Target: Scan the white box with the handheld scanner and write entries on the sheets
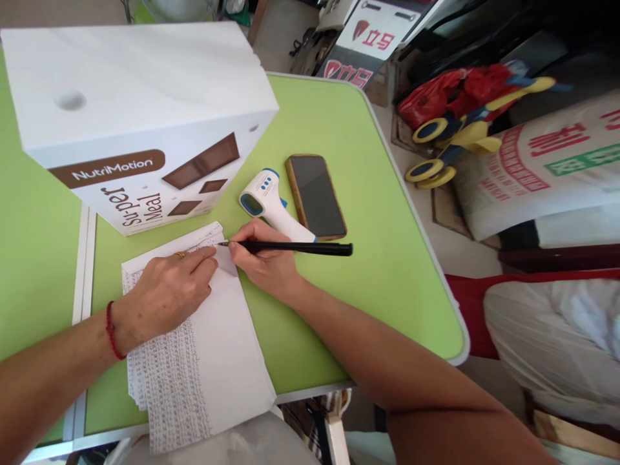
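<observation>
Right hand [265,263]: grip pinched round black pen [314,247]. Left hand [169,294]: grip half-uncurled, pressing paper [230,355].

A green folding-style table [387,284] with a pale rim and a metal seam toward its left carries a large white box [140,123]. Near the box lie a white-and-blue handheld thermometer [277,208] and, just beside it, a phone [317,194]; handwritten papers [227,361] overhang the near edge.
</observation>
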The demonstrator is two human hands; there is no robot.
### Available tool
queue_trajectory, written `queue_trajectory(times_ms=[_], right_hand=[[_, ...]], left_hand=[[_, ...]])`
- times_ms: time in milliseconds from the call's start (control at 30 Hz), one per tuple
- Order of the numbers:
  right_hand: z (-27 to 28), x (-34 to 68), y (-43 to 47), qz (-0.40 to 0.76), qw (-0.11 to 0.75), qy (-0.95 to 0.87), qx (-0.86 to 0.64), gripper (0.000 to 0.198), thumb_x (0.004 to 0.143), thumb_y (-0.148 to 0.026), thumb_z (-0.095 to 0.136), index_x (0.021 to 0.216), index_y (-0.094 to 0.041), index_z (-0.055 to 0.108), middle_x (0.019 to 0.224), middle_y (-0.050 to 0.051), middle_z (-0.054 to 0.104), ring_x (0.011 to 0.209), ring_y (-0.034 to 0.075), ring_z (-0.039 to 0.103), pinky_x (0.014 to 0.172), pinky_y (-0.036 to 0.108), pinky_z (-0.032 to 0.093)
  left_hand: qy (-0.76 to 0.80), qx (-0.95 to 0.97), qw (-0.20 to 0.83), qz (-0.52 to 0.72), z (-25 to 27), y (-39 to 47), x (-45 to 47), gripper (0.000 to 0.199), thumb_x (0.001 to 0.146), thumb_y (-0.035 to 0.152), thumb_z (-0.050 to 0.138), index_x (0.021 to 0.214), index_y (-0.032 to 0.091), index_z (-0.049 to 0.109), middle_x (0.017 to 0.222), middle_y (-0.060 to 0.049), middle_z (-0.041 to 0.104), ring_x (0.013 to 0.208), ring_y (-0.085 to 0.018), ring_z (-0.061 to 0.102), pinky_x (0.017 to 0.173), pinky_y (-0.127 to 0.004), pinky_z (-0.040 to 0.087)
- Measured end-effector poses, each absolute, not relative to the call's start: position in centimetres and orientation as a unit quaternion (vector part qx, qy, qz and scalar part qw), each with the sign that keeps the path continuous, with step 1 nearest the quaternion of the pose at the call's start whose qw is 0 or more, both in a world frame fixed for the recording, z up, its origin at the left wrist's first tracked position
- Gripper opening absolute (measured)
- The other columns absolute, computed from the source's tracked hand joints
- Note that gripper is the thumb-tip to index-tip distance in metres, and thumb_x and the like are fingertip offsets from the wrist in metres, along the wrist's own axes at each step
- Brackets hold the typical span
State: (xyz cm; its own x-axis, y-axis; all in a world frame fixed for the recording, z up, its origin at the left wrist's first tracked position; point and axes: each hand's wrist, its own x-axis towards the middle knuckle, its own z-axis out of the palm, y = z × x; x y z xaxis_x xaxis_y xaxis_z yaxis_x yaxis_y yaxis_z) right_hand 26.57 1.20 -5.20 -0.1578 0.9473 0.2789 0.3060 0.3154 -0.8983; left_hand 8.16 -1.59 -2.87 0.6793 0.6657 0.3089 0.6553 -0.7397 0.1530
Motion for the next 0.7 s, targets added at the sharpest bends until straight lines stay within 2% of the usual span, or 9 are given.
queue_trajectory(times_ms=[133, 367, 700], right_hand=[[-5.20, 26.57, 1.20, 0.353, 0.445, -0.671, -0.476, 0.014, 0.071, -0.014, 0.055, 0.061, -0.022, 0.049, 0.056, -0.004, 0.049, 0.051, 0.010, 0.043, 0.047, 0.026, 0.036], [-5.13, 26.69, 1.35, 0.336, 0.514, -0.624, -0.484, 0.012, 0.069, -0.015, 0.055, 0.061, -0.022, 0.050, 0.055, -0.005, 0.049, 0.048, 0.009, 0.042, 0.045, 0.025, 0.036], [-5.23, 26.62, 1.31, 0.343, 0.473, -0.652, -0.483, 0.015, 0.069, -0.015, 0.056, 0.060, -0.023, 0.048, 0.054, -0.004, 0.048, 0.050, 0.010, 0.043, 0.046, 0.026, 0.038]], left_hand=[[0.360, 0.916, 0.013, 0.174, -2.77, -1.57, 8.16, 0.018, 0.080, 0.004, 0.046, 0.087, 0.013, 0.060, 0.111, -0.007, 0.067, 0.073, -0.018, 0.068, 0.053, -0.028, 0.056], [0.361, 0.915, 0.003, 0.181, -2.76, -1.52, 8.14, 0.018, 0.080, 0.004, 0.046, 0.085, 0.012, 0.061, 0.108, -0.006, 0.069, 0.071, -0.018, 0.068, 0.051, -0.029, 0.055], [0.357, 0.916, -0.014, 0.182, -2.65, -1.41, 8.19, 0.017, 0.081, 0.006, 0.047, 0.082, 0.015, 0.061, 0.111, -0.003, 0.068, 0.069, -0.016, 0.067, 0.049, -0.027, 0.053]])
